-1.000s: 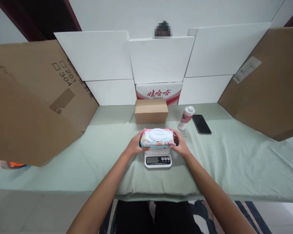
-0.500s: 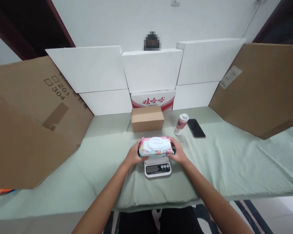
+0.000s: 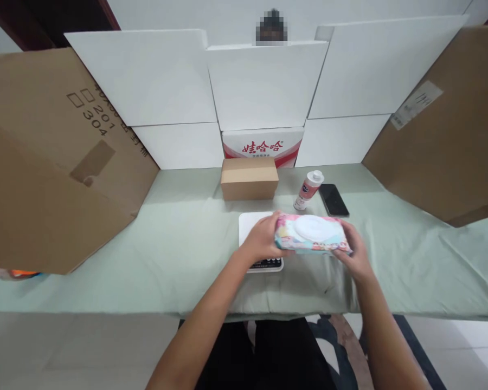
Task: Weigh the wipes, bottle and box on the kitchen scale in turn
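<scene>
Just right of the flat white digital scale, a pink-and-blue plastic packet runs lengthwise away from it, fingers of the left hand clasping the near end and the right hand the far one.

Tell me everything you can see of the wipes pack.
The wipes pack is rectangular, in a plastic-looking wrapper of pink and pale blue. Its printed pattern is blurred. A white oval lid on top looks shut. It is held lid up, gripped at its ends by the left hand and right hand, mostly to the right of the scale.
</scene>
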{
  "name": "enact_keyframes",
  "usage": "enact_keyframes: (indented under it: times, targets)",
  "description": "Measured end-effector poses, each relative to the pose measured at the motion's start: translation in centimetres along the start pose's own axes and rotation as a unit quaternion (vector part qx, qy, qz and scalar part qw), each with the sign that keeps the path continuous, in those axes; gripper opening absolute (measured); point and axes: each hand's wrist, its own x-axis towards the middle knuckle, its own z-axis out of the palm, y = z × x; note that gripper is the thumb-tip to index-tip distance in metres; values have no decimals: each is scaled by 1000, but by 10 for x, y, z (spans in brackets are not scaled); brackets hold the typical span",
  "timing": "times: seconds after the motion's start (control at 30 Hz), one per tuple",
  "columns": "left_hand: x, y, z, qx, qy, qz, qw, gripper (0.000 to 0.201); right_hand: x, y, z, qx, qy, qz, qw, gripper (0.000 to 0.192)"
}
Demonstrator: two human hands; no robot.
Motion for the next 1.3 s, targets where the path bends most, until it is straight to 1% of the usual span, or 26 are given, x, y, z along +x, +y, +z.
enact_keyframes:
  times: [0.07, 0.13, 0.2, 0.3, 0.37, 0.4, 0.43, 0.47, 0.5, 0.57, 0.6, 0.63, 0.67, 0.7, 0.73, 0.77, 0.8, 0.87, 0.93, 1.0, 1.07, 1.17, 1.23, 1.3]
  targets:
    - [28, 16, 25, 8, -66, 1, 998, 116, -9, 6, -37, -57, 14, 30, 998, 82]
    - [57, 26, 49, 12, -114, 9, 993, 108, -17, 15, -65, -98, 21, 57, 993, 85]
    - [83, 31, 70, 18, -146, 25, 989, 100, -24, 24, -84, -123, 30, 78, 989, 87]
    - [114, 36, 92, 45, -184, 51, 981, 95, -29, 38, -99, -146, 49, 97, 983, 87]
    - [122, 38, 94, 71, -198, 52, 976, 95, -31, 43, -104, -173, 43, 113, 977, 86]
    - [120, 38, 90, 80, -195, 50, 976, 95, -32, 43, -105, -198, 34, 118, 972, 87]
    - [114, 37, 82, 84, -182, 46, 979, 94, -32, 41, -105, -232, 26, 115, 966, 87]
    - [103, 34, 69, 84, -161, 43, 982, 92, -33, 36, -104, -271, 22, 101, 957, 89]
    - [89, 29, 53, 78, -129, 37, 988, 87, -34, 28, -102, -311, 28, 78, 947, 90]
    - [52, 12, 11, 68, -37, -1, 997, 68, -34, 6, -90, -369, 66, 17, 927, 89]
    - [33, 0, -12, 68, 18, -42, 997, 57, -33, -7, -80, -378, 95, -8, 921, 85]
    - [14, -14, -34, 69, 74, -98, 990, 47, -30, -20, -68, -370, 124, -23, 920, 78]
    - [-2, -29, -54, 68, 118, -157, 978, 41, -25, -31, -53, -343, 145, -27, 928, 70]
    - [-16, -45, -71, 70, 161, -210, 962, 37, -18, -40, -36, -295, 162, -18, 942, 63]
    - [-26, -60, -84, 76, 186, -241, 949, 32, -8, -46, -18, -231, 165, 4, 959, 59]
    - [-34, -74, -92, 78, 205, -256, 941, 27, 3, -48, 1, -157, 165, 28, 973, 58]
    - [-39, -86, -97, 78, 221, -265, 935, 24, 17, -47, 20, -84, 162, 53, 982, 59]
    - [-44, -102, -98, 71, 231, -272, 931, 21, 48, -36, 56, 17, 166, 94, 982, 70]
    - [-46, -109, -93, 62, 223, -281, 932, 21, 78, -19, 83, 47, 181, 133, 973, 81]
    - [-47, -110, -89, 57, 208, -289, 933, 23, 101, -1, 101, 22, 187, 140, 972, 81]
    - [-47, -108, -87, 56, 197, -297, 933, 24, 114, 17, 111, -38, 198, 126, 971, 73]
    - [-45, -105, -89, 67, 180, -312, 930, 22, 118, 38, 114, -109, 223, 111, 962, 54]
    - [-44, -104, -90, 81, 170, -320, 929, 21, 115, 46, 115, -102, 219, 99, 965, 47]
    - [-42, -103, -90, 95, 162, -323, 928, 21, 110, 45, 116, -67, 201, 86, 974, 46]
